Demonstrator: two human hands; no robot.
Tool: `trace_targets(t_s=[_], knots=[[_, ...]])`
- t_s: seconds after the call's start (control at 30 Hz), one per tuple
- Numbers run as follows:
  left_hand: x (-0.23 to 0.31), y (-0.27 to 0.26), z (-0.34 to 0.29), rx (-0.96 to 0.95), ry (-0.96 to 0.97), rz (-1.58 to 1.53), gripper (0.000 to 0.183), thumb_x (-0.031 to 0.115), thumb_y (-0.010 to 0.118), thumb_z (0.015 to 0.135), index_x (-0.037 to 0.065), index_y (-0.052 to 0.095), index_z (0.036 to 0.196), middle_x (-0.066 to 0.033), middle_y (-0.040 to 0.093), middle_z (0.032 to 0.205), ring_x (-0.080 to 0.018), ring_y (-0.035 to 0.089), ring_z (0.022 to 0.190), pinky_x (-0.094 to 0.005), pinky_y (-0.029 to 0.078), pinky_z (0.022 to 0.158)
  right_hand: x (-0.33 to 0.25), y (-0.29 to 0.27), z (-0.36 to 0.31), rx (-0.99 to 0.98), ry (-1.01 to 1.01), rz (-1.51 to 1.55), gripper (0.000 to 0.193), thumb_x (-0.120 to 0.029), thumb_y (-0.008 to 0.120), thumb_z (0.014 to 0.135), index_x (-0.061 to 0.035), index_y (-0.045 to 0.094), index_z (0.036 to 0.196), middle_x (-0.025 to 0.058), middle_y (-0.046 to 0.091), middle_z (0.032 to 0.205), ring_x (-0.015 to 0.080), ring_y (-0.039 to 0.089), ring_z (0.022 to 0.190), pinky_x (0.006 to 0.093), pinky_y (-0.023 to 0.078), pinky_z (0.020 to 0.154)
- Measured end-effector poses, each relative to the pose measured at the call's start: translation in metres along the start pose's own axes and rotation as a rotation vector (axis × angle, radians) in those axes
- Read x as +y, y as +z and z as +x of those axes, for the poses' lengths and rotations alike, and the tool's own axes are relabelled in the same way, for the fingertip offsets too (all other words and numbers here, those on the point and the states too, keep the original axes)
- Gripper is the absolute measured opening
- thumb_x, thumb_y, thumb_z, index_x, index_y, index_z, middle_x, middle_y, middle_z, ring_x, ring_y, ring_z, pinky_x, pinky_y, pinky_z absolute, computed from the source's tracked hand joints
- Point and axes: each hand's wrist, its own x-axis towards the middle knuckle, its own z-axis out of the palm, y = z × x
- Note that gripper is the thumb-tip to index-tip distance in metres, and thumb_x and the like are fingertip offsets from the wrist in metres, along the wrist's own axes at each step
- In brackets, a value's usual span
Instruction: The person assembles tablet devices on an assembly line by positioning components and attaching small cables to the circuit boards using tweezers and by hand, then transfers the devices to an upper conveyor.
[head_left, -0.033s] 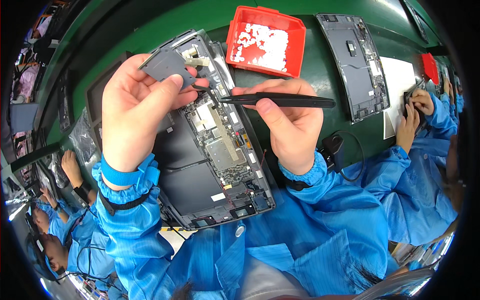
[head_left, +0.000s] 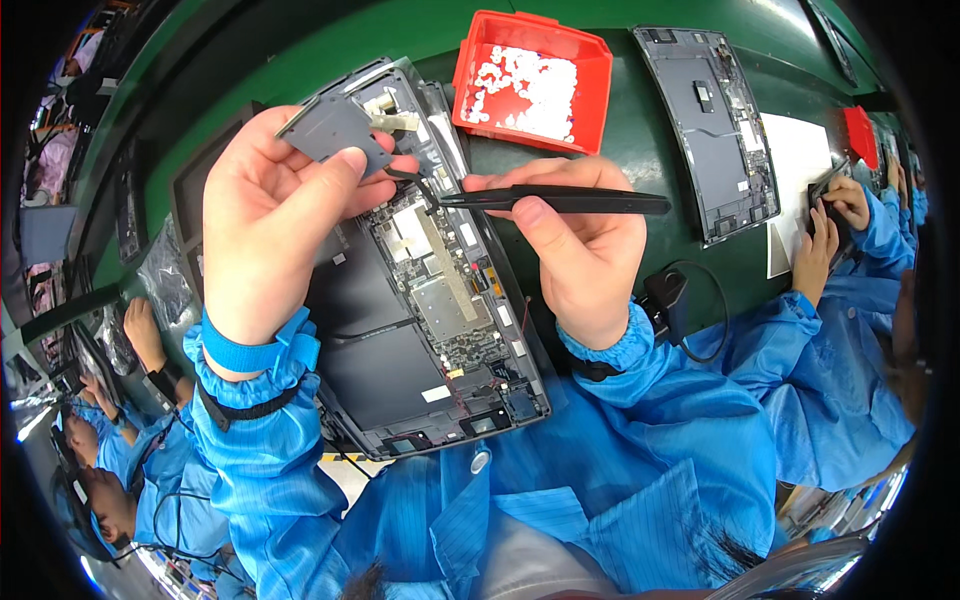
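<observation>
My left hand is closed, pinching a small dark grey flat plate between thumb and fingers above the upper end of an opened laptop chassis. From beside its fingertips a short black strip reaches toward the right. Black tweezers lie level in my right hand, closed round them, their tips pointing left at the end of the strip. Whether the tips grip it I cannot tell. Below the hands, the chassis shows its exposed circuit board and a dark bare bay on the left.
A red bin of small white pieces stands beyond my hands. Right of it lies another opened chassis, near a white sheet. A black cable and plug sit by my right wrist. Co-workers' hands are on both sides.
</observation>
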Motion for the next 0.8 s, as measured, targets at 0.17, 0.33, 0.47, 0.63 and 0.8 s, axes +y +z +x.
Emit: trace_targets(t_s=[0.17,0.33,0.47,0.63,0.8], knots=[[-0.001,0.002,-0.001,0.0,0.012,-0.01,0.024,-0.001,0.049,0.084,-0.003,0.049,0.108,-0.015,0.06,0.098,-0.0275,0.062,0.09,-0.0314,0.054,0.075,-0.001,0.001,-0.001,0.007,0.052,-0.033,0.015,0.007,0.057,0.081,0.007,0.046,0.09,0.0211,0.059,0.095,0.022,0.061,0.088,0.0318,0.052,0.076],[-0.004,0.005,-0.001,0.014,0.033,0.003,0.024,0.0,0.05,0.084,-0.003,0.048,0.108,-0.015,0.06,0.098,-0.0278,0.062,0.091,-0.0317,0.053,0.075,0.001,-0.001,0.0,0.003,0.025,-0.056,0.013,0.007,0.056,0.081,0.0069,0.046,0.089,0.0205,0.061,0.093,0.0202,0.061,0.087,0.0312,0.052,0.075],[-0.007,0.007,-0.001,0.011,0.062,0.026,0.024,-0.001,0.05,0.084,-0.003,0.048,0.108,-0.0146,0.06,0.097,-0.0275,0.062,0.09,-0.0316,0.053,0.075,0.0,0.0,-0.003,0.033,0.05,-0.043,0.013,0.008,0.057,0.08,0.0066,0.046,0.088,0.0198,0.061,0.092,0.0193,0.062,0.085,0.0303,0.052,0.075],[-0.007,0.012,-0.005,0.041,0.155,0.119,0.025,-0.002,0.052,0.083,-0.004,0.048,0.108,-0.0138,0.06,0.097,-0.0264,0.063,0.089,-0.0297,0.053,0.075,0.004,0.004,-0.005,0.052,-0.059,-0.191,0.013,0.009,0.059,0.078,0.0055,0.049,0.084,0.0166,0.061,0.085,0.0171,0.061,0.08,0.0271,0.05,0.071],[-0.01,0.016,-0.006,0.069,0.216,0.18,0.025,-0.004,0.052,0.083,-0.006,0.047,0.107,-0.013,0.06,0.096,-0.0247,0.063,0.089,-0.0279,0.052,0.075,0.007,0.004,-0.006,0.069,-0.134,-0.339,0.013,0.008,0.063,0.074,0.0051,0.051,0.079,0.0156,0.061,0.083,0.0153,0.059,0.075,0.0251,0.046,0.066]])
